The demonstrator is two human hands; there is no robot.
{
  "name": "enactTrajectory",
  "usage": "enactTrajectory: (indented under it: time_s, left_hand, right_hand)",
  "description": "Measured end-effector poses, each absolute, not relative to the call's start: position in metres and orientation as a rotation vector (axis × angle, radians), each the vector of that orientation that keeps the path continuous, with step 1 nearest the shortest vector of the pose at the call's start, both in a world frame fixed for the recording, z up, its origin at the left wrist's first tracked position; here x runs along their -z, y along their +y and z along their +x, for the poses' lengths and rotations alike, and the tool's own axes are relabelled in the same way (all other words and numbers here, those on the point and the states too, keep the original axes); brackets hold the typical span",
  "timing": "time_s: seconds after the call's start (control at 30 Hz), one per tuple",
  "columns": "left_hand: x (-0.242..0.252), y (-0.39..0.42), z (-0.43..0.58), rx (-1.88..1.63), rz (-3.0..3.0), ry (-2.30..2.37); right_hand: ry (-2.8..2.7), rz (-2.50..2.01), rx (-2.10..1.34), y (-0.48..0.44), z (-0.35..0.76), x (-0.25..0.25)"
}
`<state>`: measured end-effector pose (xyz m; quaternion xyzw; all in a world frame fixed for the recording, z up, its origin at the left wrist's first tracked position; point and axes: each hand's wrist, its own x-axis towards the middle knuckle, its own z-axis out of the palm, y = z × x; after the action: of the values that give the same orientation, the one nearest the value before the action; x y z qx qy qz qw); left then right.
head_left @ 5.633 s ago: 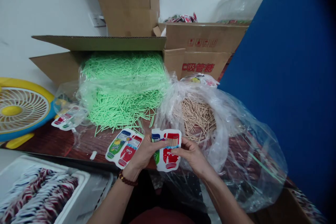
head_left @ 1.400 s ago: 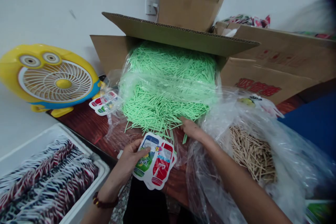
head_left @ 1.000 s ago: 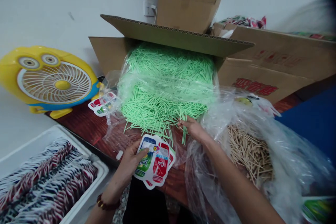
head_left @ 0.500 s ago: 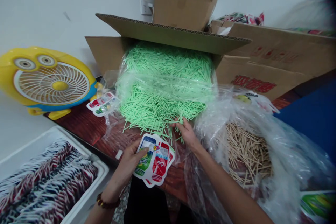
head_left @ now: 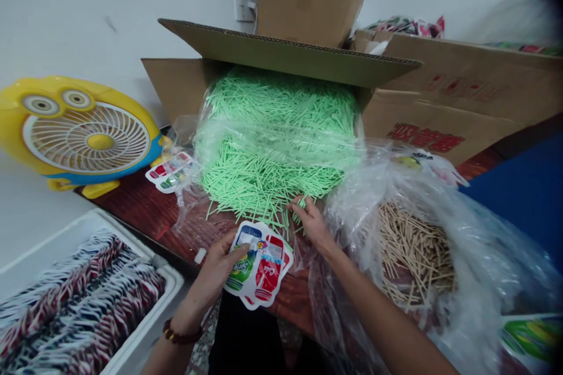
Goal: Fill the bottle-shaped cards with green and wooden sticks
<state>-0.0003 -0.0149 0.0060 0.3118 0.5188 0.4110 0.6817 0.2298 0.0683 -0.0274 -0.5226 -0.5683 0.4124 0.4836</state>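
Observation:
My left hand is closed on a small stack of flat bottle-shaped packets, printed in green and red with "Sprite" and "Cola". The thumb lies across the top packet. At the front edge of a heap of thin green straws, my right hand has its fingers pinched together on a few of the straws. The heap spills out of a clear plastic bag in an open cardboard box lying on its side. How many straws sit between the fingers is hidden.
A yellow cartoon fan stands left, with more packets beside it. A white foam box full of packets is lower left. Clear plastic around brown sticks lies right. Cardboard cartons stand behind.
My right fingers have drawn together a little at the straws. In my left hand the packets are stacked slightly more evenly. The view has shifted slightly.

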Motion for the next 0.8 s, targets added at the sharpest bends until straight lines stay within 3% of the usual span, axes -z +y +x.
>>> enactTrajectory:
  time_s: [0.43, 0.57, 0.8]
  left_hand:
    - [-0.01, -0.016, -0.002, -0.917, 0.717, 1.127]
    - [-0.022, -0.02, -0.004, -0.919, 0.735, 1.073]
    - [-0.036, -0.028, 0.006, -0.803, 0.702, 0.908]
  right_hand:
    - [-1.459, -1.219, -1.031, 0.064, 0.229, 0.031]
    - [-1.227, -1.22, -1.139, 0.069, 0.23, 0.023]
    - [-0.778, -0.924, -1.701, 0.057, 0.226, -0.023]
